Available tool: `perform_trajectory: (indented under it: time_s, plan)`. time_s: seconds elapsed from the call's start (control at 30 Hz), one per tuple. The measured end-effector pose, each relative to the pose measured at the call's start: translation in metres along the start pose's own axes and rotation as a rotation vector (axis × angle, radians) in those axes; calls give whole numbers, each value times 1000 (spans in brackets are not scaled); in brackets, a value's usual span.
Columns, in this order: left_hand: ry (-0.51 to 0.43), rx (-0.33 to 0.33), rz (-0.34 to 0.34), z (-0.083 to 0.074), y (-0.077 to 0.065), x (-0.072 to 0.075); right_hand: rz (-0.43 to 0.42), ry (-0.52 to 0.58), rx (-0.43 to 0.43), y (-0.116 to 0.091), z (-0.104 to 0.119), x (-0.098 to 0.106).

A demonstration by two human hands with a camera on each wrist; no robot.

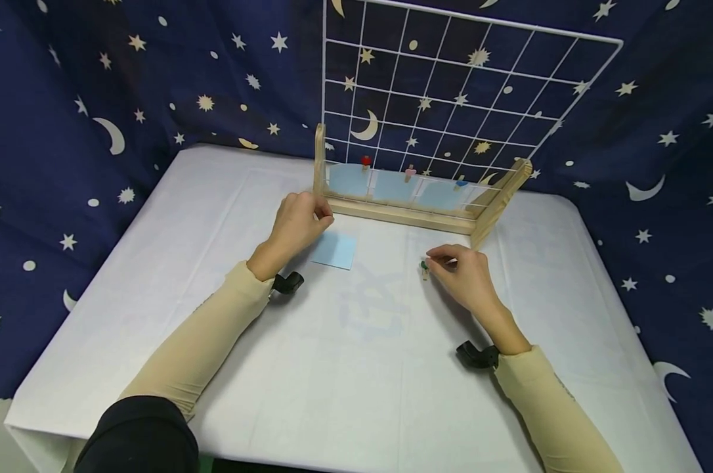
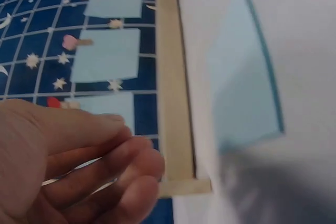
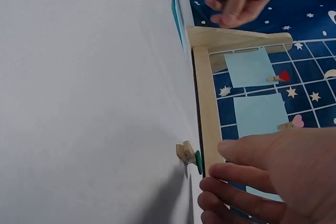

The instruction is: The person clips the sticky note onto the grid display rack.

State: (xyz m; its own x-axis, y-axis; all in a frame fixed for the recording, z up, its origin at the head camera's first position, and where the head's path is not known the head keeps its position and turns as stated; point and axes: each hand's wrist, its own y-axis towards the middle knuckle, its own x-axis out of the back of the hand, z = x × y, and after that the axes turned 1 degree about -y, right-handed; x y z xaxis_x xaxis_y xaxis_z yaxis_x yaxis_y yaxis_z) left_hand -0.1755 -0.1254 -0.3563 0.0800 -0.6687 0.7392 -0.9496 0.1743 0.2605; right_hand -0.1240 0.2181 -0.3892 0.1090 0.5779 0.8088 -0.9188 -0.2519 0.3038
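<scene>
My left hand [image 1: 296,222] hovers beside the far left corner of a light blue paper pad [image 1: 336,252] lying on the table. Its fingers are loosely bent and hold nothing. In the left wrist view the pad [image 2: 241,82] appears apart from the fingers. On the right, a small wooden clothespin [image 1: 425,274] with a green top is at the fingertips of my right hand [image 1: 467,274]. The right wrist view has this clothespin [image 3: 184,152] just beyond the loosely bent fingers, with a narrow gap.
A white wire grid [image 1: 433,59] stands in a wooden base [image 1: 398,215] at the back. Three light blue paper squares [image 1: 390,186] hang low on it, held by clothespins with red [image 1: 366,160], pink [image 1: 410,172] and blue [image 1: 461,183] tops. White cloth [image 1: 356,394] covers the table.
</scene>
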Motion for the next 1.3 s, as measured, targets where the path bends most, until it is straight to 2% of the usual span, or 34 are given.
perform_trajectory:
  time_s: [0.23,0.37,0.5,1.13,1.23,1.3]
  plan:
    - [52,60,110,16,1,-7,69,12,-32,-1,-4,-1]
    - [73,87,150,24,2,-12,89,17,-28,-2,-5,-1]
    - [78,84,166,27,2,-15,100,11,-37,-2,-6,-2]
    - [86,90,245,26,0,-20,119,-11,-70,-2,-8,-7]
    - [91,81,291,25,1,-15,121,-6,-74,-2,-8,-8]
    - [97,81,359,23,3,-11,122,2,-79,-2,-8,-8]
